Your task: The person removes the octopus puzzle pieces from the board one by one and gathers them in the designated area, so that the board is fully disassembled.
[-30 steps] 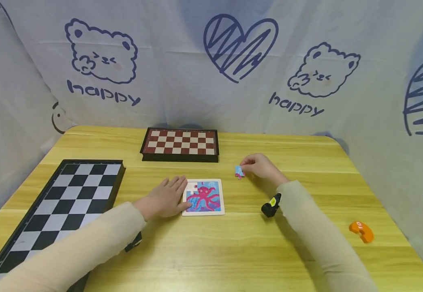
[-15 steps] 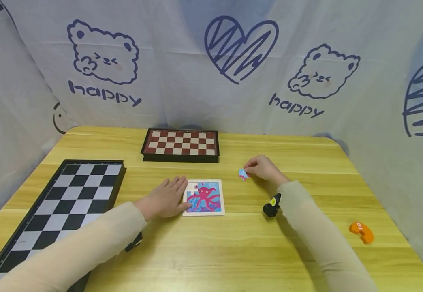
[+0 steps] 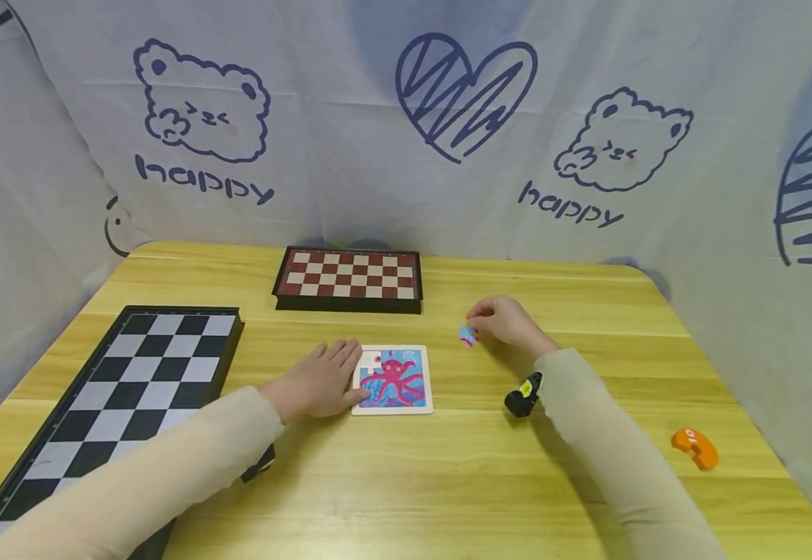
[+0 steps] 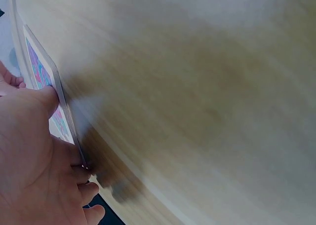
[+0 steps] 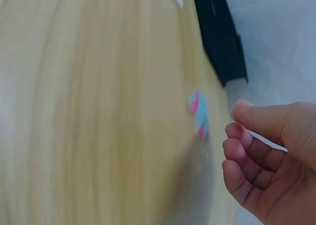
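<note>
In the head view my left hand (image 3: pixel 318 381) lies flat at the left edge of a small octopus jigsaw (image 3: pixel 392 381); its fingers and thumb rest on the pale frame. The frame's upper left corner shows bare white. To its right a loose blue and pink puzzle piece (image 3: pixel 467 336) lies beside the fingertips of my right hand (image 3: pixel 507 320). The right wrist view shows that puzzle piece (image 5: pixel 199 117) blurred and apart from the loosely curled fingers (image 5: pixel 239 173). The left wrist view has my thumb over the board's (image 4: pixel 42 67) edge.
A black-and-white chessboard (image 3: pixel 147 362) lies at the left, partly under my left sleeve. Behind the jigsaw sits a red-and-white chessboard (image 3: pixel 350 274). An orange curved piece (image 3: pixel 694 449) rests at the right. A printed cloth (image 3: pixel 378 171) hangs behind the table.
My right hand and the puzzle piece shifted slightly right, and the piece turned. The left hand stays on the jigsaw frame.
</note>
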Motion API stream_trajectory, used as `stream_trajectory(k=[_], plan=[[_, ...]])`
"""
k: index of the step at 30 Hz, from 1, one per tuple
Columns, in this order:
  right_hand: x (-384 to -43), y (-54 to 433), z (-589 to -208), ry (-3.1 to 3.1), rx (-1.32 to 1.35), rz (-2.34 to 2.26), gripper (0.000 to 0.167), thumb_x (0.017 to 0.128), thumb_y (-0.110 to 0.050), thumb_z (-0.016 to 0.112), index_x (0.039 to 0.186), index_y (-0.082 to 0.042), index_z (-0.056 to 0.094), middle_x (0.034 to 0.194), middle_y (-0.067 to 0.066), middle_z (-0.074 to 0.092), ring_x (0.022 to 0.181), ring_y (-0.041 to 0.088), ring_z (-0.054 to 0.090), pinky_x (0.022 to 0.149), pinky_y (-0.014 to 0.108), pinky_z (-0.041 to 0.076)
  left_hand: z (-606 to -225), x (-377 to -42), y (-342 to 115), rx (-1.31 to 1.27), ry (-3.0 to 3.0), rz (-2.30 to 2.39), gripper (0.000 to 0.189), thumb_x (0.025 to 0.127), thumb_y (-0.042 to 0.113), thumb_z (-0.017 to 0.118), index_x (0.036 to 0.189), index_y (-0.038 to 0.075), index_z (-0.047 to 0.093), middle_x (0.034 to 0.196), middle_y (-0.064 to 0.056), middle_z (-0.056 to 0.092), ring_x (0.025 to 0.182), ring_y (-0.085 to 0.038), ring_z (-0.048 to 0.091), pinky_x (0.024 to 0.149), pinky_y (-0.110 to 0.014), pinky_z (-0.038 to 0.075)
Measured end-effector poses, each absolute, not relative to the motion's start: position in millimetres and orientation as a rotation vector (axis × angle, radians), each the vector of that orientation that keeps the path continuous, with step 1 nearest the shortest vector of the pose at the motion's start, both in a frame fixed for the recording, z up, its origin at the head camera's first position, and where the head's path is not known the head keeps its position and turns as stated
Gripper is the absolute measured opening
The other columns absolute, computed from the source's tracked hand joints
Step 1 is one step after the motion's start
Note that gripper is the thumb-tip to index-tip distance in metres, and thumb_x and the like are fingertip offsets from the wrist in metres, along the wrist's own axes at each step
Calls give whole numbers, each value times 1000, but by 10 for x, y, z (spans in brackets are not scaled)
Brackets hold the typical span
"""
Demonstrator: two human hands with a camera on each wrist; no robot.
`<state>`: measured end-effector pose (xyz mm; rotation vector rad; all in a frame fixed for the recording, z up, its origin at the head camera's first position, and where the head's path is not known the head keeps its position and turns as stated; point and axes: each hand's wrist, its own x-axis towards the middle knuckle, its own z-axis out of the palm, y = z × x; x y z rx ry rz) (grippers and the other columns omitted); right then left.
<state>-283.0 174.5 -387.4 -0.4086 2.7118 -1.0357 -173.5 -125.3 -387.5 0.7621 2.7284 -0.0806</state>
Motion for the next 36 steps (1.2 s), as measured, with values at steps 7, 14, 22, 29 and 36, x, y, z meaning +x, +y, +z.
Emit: stream_trajectory(k=[7, 14, 22, 29, 36], plan=[[-2714, 1463, -3755, 2707, -519, -1034, 19, 90, -12, 61, 102, 1, 67, 88, 7, 62, 69, 17, 50, 60, 27, 44, -3881, -1738, -1253, 752, 2726, -92, 75, 96, 50, 35, 144, -4, 18, 150, -18, 14, 136, -34, 13, 108, -48, 12], [-2563, 1131, -3769, 2639, -661, -1016, 16, 88, -11, 64, 100, -1, 67, 84, 2, 59, 74, 16, 49, 64, 25, 44, -3866, -1738, -1253, 756, 2726, -79, 74, 96, 49, 37, 144, -5, 19, 150, -19, 15, 136, -35, 14, 108, -48, 13], [-2456, 871, -3865, 2551, -871, -872, 16, 86, -15, 66, 100, -7, 67, 82, -2, 59, 74, 14, 52, 66, 24, 45, -3879, -1749, -1230, 759, 2725, -128, 75, 96, 51, 34, 144, -4, 19, 150, -18, 15, 136, -33, 15, 108, -46, 15], [-2414, 718, -3915, 2542, -1053, -642, 21, 85, -20, 68, 105, -12, 67, 81, -3, 54, 74, 13, 49, 66, 24, 44, -3889, -1750, -1230, 753, 2724, -111, 75, 95, 51, 36, 144, -4, 20, 150, -18, 16, 136, -33, 15, 108, -47, 15], [-2413, 660, -3935, 2544, -1081, -544, 28, 85, -21, 68, 112, -15, 67, 87, -3, 51, 80, 12, 48, 71, 24, 43, -3880, -1745, -1241, 754, 2722, -108, 74, 96, 50, 36, 144, -5, 20, 150, -19, 16, 136, -34, 15, 108, -47, 15]])
